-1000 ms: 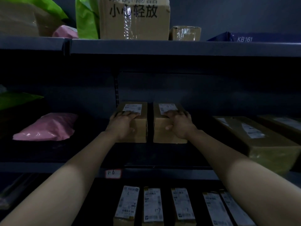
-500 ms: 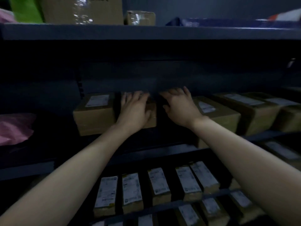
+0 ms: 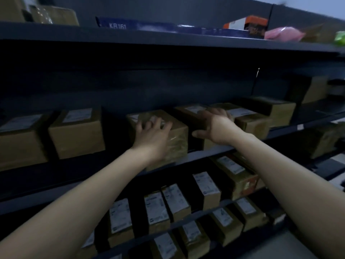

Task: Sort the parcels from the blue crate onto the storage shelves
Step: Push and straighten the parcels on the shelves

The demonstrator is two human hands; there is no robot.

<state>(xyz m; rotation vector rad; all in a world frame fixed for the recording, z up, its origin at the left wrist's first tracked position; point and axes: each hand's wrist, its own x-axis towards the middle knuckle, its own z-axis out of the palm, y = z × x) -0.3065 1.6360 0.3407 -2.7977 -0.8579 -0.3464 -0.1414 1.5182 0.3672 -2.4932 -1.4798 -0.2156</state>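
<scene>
On the middle shelf (image 3: 280, 130) stands a row of brown cardboard parcels with white labels. My left hand (image 3: 153, 137) rests with spread fingers on the top of a tape-wrapped parcel (image 3: 177, 141) at the shelf's front edge. My right hand (image 3: 216, 126) lies over the neighbouring parcel (image 3: 190, 111) to the right, with its fingers on the top and its thumb stretched out into the gap between the two. Neither hand carries anything. The blue crate is out of view.
Two more parcels (image 3: 76, 133) stand left of my hands and others (image 3: 250, 122) to the right. Several small labelled boxes (image 3: 158, 208) fill the shelves below. The top shelf holds a flat blue box (image 3: 149, 27), an orange-and-white box (image 3: 246, 23) and a pink bag (image 3: 283, 33).
Both hands have left the pair of parcels they pressed a second ago and moved right along the shelf onto two other parcels. The view has swung right and tilted.
</scene>
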